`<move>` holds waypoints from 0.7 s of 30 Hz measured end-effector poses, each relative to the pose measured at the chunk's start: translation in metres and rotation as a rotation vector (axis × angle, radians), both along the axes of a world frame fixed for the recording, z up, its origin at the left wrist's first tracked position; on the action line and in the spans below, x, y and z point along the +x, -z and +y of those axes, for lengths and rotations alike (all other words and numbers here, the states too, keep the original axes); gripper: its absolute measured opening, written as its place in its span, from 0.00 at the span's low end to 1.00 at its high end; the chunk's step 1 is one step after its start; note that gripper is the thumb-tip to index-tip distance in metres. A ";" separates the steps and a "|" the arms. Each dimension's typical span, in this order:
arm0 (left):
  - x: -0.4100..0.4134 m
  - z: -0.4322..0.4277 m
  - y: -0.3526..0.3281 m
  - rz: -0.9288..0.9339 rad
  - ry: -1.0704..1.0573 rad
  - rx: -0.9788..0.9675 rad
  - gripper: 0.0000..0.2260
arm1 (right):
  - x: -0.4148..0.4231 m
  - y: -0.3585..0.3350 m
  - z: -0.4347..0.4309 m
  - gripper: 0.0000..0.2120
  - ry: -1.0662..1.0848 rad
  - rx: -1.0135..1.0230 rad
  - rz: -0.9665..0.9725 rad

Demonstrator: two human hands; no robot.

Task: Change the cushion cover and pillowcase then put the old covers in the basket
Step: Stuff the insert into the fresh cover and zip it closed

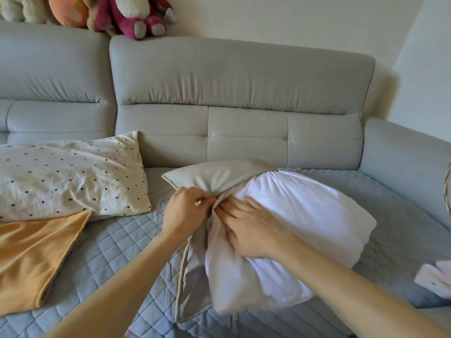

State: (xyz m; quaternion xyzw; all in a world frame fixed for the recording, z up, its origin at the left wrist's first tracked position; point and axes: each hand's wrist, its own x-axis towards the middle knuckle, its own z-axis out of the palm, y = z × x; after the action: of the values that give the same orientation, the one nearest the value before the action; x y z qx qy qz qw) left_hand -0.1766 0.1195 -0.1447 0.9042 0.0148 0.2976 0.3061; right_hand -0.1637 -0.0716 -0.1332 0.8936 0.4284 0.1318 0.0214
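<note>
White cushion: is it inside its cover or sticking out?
Mostly out: the white cushion bulges from the beige cover wrapping one end.

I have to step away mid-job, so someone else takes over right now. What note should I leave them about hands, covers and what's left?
Left hand pinches the beige cover at its opening. Right hand presses flat on the white insert, which is half out of that cover, on the sofa. Orange cover lies flat at left, against the dotted pillow.
Done: nothing complete.
Left: finish the cushion, change the dotted pillow's case, collect the old covers.
</note>
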 end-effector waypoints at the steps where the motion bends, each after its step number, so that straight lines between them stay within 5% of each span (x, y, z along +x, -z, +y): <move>1: -0.001 0.000 -0.001 0.009 0.005 -0.054 0.03 | 0.004 0.007 0.005 0.28 -0.015 -0.026 0.002; 7: -0.007 -0.002 0.027 0.138 0.032 -0.102 0.04 | 0.040 0.029 0.059 0.26 0.160 -0.317 0.002; 11: -0.011 0.045 0.051 0.380 -0.024 0.022 0.05 | 0.013 0.044 0.077 0.15 -0.030 -0.200 0.133; 13: -0.018 0.051 0.058 0.403 0.020 0.086 0.04 | -0.004 0.040 0.069 0.15 -0.101 -0.049 0.199; 17: -0.019 0.045 0.056 0.391 0.081 0.297 0.07 | -0.019 -0.026 0.011 0.07 -0.010 0.550 0.654; 19: -0.019 0.042 0.049 0.418 0.086 0.376 0.06 | -0.006 -0.056 -0.031 0.04 0.143 0.857 0.507; 21: -0.019 0.041 0.040 0.479 0.090 0.432 0.04 | 0.015 -0.075 -0.078 0.16 0.461 0.870 0.233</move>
State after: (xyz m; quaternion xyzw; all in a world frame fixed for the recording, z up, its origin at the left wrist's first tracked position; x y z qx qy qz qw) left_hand -0.1954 0.1605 -0.1848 0.9923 -0.0168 0.0587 0.1078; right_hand -0.1489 -0.1499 -0.0582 0.8999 0.1250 0.1893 -0.3726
